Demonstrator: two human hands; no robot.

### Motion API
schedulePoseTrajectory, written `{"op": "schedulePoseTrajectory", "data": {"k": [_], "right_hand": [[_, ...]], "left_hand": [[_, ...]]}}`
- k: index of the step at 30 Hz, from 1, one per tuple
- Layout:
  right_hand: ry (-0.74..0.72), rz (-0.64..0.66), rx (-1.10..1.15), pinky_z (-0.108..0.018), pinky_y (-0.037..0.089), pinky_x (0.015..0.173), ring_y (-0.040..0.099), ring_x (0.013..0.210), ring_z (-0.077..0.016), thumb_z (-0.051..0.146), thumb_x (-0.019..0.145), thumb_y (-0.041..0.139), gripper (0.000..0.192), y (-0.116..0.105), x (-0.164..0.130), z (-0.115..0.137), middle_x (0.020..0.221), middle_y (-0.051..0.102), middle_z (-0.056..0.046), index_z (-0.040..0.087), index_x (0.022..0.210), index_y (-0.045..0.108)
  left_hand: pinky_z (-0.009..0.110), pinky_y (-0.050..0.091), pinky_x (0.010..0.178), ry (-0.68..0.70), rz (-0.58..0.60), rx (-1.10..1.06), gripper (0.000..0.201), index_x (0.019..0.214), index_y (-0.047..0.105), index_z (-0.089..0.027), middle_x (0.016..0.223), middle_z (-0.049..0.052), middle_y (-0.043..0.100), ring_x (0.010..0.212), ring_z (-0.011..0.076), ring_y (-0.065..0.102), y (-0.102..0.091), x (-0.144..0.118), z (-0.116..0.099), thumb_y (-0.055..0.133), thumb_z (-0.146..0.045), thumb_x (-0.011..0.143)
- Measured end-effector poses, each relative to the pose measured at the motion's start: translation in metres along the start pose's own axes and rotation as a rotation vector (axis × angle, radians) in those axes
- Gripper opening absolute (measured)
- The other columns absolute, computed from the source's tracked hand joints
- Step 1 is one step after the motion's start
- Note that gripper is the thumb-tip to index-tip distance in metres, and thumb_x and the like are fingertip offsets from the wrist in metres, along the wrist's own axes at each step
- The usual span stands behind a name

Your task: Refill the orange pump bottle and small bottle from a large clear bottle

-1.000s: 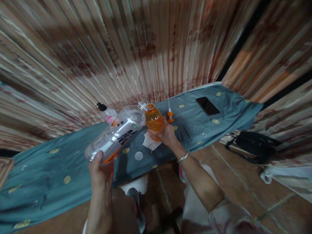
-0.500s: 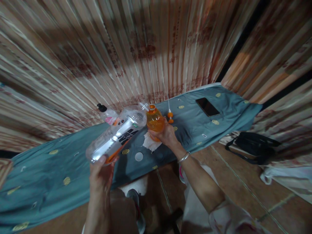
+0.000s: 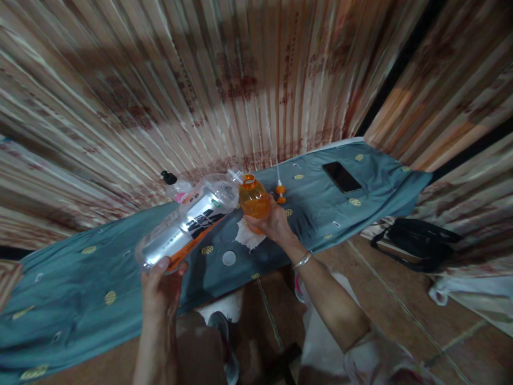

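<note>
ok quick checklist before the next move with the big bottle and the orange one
1. Left hand grips the base of the big clear bottle: ok.
2. Right hand steadies the small orange bottle, which stands upright: ok.
3. Orange bottle's mouth is uncapped: ok.
4. Big bottle's neck meets the orange bottle's mouth: cannot tell; they are close, but contact is blurred.
5. White tissue lies under the orange bottle on the blue cloth: ok.
6. Phone and orange pump cap lie apart from the bottles: ok.
</note>
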State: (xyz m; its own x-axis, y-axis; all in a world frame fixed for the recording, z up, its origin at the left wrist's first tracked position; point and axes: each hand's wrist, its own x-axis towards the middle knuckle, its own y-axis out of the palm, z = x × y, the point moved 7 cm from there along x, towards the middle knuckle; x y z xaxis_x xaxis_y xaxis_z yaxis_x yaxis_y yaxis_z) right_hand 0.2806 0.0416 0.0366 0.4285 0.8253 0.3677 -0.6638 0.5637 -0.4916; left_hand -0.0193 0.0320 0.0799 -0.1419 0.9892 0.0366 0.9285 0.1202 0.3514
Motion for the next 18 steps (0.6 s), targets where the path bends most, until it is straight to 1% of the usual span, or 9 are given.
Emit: {"op": "schedulePoseTrajectory", "data": {"k": [4, 10, 14, 18], "right_hand": [[-0.012, 0.002, -0.005, -0.038, 0.064, 0.082, 0.079, 0.099, -0.0304, 0.037, 0.067, 0.091, 0.075, 0.0, 0.0, 0.003, 0.108, 0.08, -0.01, 0.02, 0.13, 0.053], [-0.024, 0.028, 0.005, -0.039, 0.064, 0.086, 0.078, 0.102, -0.0291, 0.037, 0.07, 0.089, 0.07, -0.001, 0.001, 0.005, 0.11, 0.08, -0.009, 0.021, 0.129, 0.054], [-0.005, 0.03, 0.009, -0.04, 0.064, 0.086, 0.078, 0.101, -0.0305, 0.036, 0.068, 0.09, 0.071, 0.0, 0.001, 0.004, 0.109, 0.079, -0.011, 0.019, 0.127, 0.054], [-0.004, 0.004, 0.003, -0.042, 0.063, 0.085, 0.078, 0.097, -0.0322, 0.034, 0.068, 0.09, 0.073, 0.001, -0.001, 0.005, 0.105, 0.08, -0.013, 0.016, 0.129, 0.053]], "left_hand": [[0.019, 0.037, 0.042, 0.014, -0.003, -0.001, 0.049, 0.099, 0.072, -0.025, 0.119, 0.006, 0.072, 0.081, 0.0181, 0.064, -0.003, 0.005, -0.003, 0.089, -0.035, 0.054], [0.021, 0.035, 0.041, 0.027, -0.006, 0.006, 0.062, 0.108, 0.069, -0.025, 0.108, 0.005, 0.074, 0.074, 0.0183, 0.066, -0.001, 0.014, -0.01, 0.09, -0.033, 0.05], [0.02, 0.037, 0.041, 0.031, -0.047, 0.006, 0.056, 0.104, 0.07, -0.024, 0.099, 0.004, 0.075, 0.069, 0.016, 0.062, 0.005, 0.015, -0.014, 0.088, -0.034, 0.052], [0.02, 0.035, 0.04, 0.044, -0.095, 0.018, 0.052, 0.1, 0.07, -0.023, 0.082, 0.003, 0.072, 0.064, 0.0157, 0.06, 0.01, 0.013, -0.018, 0.086, -0.036, 0.052]]}}
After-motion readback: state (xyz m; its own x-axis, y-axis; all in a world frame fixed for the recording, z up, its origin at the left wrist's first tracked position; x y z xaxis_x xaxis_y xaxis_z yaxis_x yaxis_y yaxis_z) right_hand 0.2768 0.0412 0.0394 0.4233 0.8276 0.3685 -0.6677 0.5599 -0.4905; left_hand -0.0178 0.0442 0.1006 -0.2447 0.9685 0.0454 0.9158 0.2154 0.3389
